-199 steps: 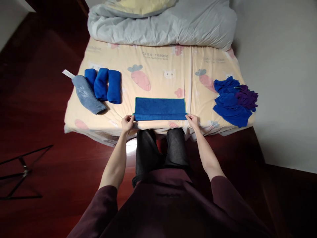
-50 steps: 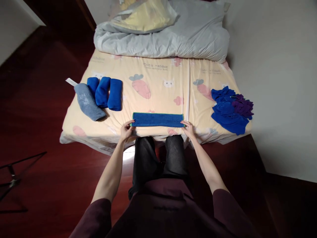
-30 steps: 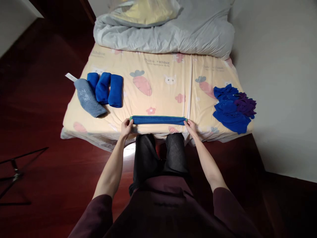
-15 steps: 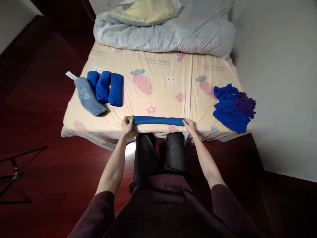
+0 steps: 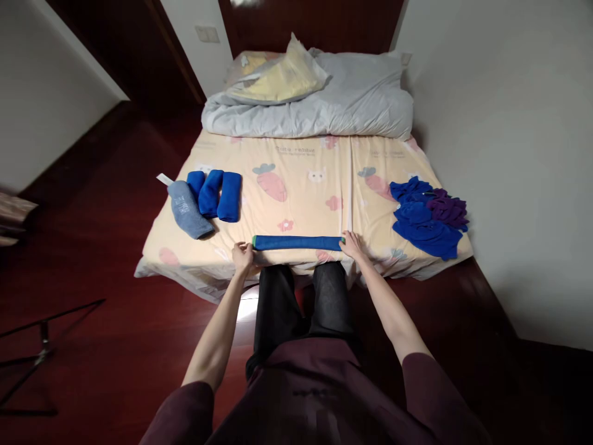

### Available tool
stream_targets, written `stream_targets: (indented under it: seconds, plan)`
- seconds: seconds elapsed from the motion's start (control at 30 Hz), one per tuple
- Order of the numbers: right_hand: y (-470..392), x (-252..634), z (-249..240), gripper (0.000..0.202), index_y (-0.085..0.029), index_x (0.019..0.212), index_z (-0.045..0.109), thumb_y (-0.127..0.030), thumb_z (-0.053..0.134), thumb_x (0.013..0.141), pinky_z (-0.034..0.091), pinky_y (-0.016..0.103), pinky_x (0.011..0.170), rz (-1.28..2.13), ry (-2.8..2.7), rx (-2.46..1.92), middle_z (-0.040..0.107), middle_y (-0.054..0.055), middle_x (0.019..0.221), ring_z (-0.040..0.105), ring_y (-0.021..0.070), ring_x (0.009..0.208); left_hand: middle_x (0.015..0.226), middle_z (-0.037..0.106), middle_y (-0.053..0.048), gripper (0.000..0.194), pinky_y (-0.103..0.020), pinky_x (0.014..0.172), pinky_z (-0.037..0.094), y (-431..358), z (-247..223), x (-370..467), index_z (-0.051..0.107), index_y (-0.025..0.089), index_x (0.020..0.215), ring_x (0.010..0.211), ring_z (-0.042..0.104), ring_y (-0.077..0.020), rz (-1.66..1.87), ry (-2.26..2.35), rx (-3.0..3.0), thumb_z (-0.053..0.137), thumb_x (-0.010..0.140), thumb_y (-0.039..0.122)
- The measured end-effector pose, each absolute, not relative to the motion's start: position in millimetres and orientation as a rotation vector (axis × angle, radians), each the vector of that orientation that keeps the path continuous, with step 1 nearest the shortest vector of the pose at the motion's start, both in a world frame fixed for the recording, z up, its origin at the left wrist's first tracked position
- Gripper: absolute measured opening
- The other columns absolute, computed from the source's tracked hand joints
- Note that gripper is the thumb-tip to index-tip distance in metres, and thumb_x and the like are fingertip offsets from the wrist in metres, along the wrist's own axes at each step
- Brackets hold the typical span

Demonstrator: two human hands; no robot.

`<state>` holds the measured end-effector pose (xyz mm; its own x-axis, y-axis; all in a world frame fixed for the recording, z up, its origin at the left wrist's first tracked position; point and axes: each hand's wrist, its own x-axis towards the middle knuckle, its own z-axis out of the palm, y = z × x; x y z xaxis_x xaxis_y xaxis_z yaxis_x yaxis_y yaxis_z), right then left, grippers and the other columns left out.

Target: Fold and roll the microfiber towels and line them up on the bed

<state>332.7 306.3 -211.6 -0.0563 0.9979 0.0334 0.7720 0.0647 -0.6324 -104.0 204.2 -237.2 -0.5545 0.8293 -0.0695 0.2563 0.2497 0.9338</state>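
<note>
A long, narrow folded blue cloth [image 5: 299,243] with green at its ends lies across the front of the bed. My left hand [image 5: 243,254] is at its left end, fingers curled; whether they grip the edge is too small to tell. My right hand [image 5: 351,243] rests on the right end, its fingers over the cloth. To the left lie several rolled blue cloths [image 5: 230,196] beside a grey-blue roll [image 5: 188,209] with a white tag. On the right is a loose heap of blue cloths [image 5: 419,219] with a purple cloth [image 5: 447,210].
The bed has a yellow patterned sheet [image 5: 306,185]. A grey quilt [image 5: 306,117] and a yellow pillow [image 5: 290,77] lie at its far end. A wall [image 5: 519,154] borders the right side. A black metal stand [image 5: 44,346] is on the floor at left.
The view has tilted up, showing more of the headboard end. My left hand's fingers have shifted to just below the cloth's left end, and my right fingers lie flatter over the right end.
</note>
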Motion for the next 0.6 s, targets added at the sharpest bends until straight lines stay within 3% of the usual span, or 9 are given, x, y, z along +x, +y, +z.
stream_targets:
  seconds: [0.13,0.27,0.37,0.47,0.6]
  plan:
    - [305,301,-203,0.041,-0.026,0.136,0.066,-0.027,0.057,0.097,0.034,0.054,0.119,0.47,-2.082,-1.523,0.063,0.013,0.142,0.05,0.0344,0.137,0.085,0.069,-0.01,0.019,-0.038,0.071,0.057,171,-236,-70,0.056,0.02,0.099,0.074,0.07,-0.0228,1.228,1.86,0.766,0.067,0.086,0.03]
    - [294,273,-216,0.042,-0.027,0.14,0.065,-0.037,0.054,0.1,0.026,0.054,0.125,0.538,-2.234,-1.365,0.057,0.01,0.153,0.045,0.0333,0.144,0.106,0.074,-0.014,0.01,-0.036,0.091,0.061,168,-226,-20,0.064,0.019,0.099,0.095,0.075,-0.021,1.235,1.376,0.328,0.066,0.09,0.019]
    - [284,269,-230,0.045,-0.027,0.145,0.061,-0.038,0.051,0.102,0.023,0.055,0.127,0.503,-2.278,-1.368,0.054,0.009,0.156,0.043,0.0314,0.147,0.113,0.073,-0.011,0.01,-0.031,0.099,0.06,187,-215,1,0.066,0.022,0.096,0.102,0.075,-0.0176,1.28,1.155,0.068,0.06,0.095,0.014]
    - [279,271,-236,0.05,-0.026,0.152,0.054,-0.039,0.046,0.104,0.021,0.054,0.128,0.432,-2.328,-1.403,0.05,0.008,0.161,0.039,0.0294,0.151,0.094,0.072,-0.006,0.009,-0.028,0.095,0.061,210,-207,4,0.064,0.021,0.096,0.088,0.074,-0.0142,1.323,1.167,-0.015,0.062,0.095,0.012]
    - [278,272,-235,0.054,-0.02,0.157,0.048,-0.039,0.038,0.107,0.02,0.052,0.128,0.338,-2.435,-1.463,0.044,0.011,0.164,0.035,0.0291,0.154,0.066,0.059,0.004,0.015,-0.022,0.083,0.061,229,-202,4,0.059,0.018,0.091,0.064,0.066,-0.0105,1.421,1.122,-0.18,0.073,0.089,0.011]
